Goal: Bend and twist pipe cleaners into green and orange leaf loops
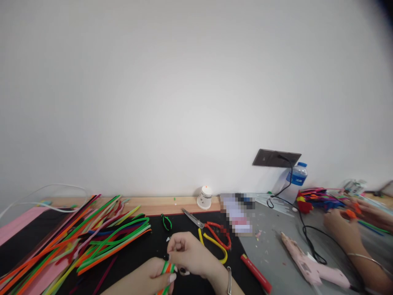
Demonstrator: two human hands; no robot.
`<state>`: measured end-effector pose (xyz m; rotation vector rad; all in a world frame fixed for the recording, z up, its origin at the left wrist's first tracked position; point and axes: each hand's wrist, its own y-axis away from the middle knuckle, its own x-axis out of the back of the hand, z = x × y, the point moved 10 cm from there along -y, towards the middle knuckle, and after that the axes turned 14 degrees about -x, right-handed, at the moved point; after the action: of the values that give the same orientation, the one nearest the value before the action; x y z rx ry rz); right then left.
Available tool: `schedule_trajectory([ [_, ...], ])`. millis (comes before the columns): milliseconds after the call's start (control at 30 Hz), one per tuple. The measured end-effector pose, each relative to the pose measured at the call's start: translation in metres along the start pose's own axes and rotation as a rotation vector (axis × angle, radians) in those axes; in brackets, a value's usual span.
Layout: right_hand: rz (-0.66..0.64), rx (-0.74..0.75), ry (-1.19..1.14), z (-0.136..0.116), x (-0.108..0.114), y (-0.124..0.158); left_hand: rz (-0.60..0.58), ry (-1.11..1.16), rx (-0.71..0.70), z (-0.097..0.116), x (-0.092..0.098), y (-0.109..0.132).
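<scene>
My left hand [150, 272] is closed around a small bundle of green, orange and white pipe cleaners [166, 268], low in the middle of the view. Just above it, my right hand [192, 254] has its fingers curled and pinched at the bundle's top end; the exact grip is partly hidden by the fingers. A small green loop of pipe cleaner [166, 222] lies on the black mat [132, 250] beyond my hands. Scissors with red handles [218, 233] and a yellow-handled tool [219, 248] rest just right of my right hand.
Many loose pipe cleaners [113, 241] spread over the left side. A paper cup [204, 197] stands upside down by the wall. To the right are a red-handled cutter [256, 273], a pink glue gun [310, 262] with its cord, a water bottle [297, 180] and a co-worker's hands [344, 229].
</scene>
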<state>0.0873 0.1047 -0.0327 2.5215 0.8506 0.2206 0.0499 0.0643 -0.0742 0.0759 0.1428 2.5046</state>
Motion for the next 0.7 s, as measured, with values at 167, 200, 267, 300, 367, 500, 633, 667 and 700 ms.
schedule_trajectory([
  [167,0.039,0.093,-0.095,-0.01,0.008,-0.001,0.099,0.043,-0.021,0.004,0.008,-0.01],
  [200,0.04,0.104,-0.101,-0.011,0.009,-0.001,0.111,0.032,-0.034,0.006,0.01,-0.011],
  [267,0.04,0.113,-0.108,-0.01,0.011,-0.002,0.13,-0.012,-0.069,0.011,0.013,-0.013],
  [300,0.043,0.114,-0.111,-0.01,0.011,-0.003,0.137,-0.045,-0.081,0.012,0.015,-0.013],
  [367,0.061,0.097,-0.118,-0.008,0.012,-0.004,0.153,-0.124,-0.1,0.015,0.018,-0.012],
  [500,0.128,0.051,-0.127,-0.005,0.016,-0.006,0.209,-0.297,-0.168,0.026,0.028,-0.009],
  [633,0.123,0.036,-0.093,-0.001,0.017,-0.007,0.231,-0.404,-0.214,0.037,0.031,-0.007],
  [667,0.102,0.021,-0.069,0.002,0.015,-0.008,0.229,-0.408,-0.222,0.038,0.031,-0.006],
  [700,0.083,0.004,-0.041,0.005,0.013,-0.008,0.23,-0.403,-0.231,0.039,0.031,-0.006],
])
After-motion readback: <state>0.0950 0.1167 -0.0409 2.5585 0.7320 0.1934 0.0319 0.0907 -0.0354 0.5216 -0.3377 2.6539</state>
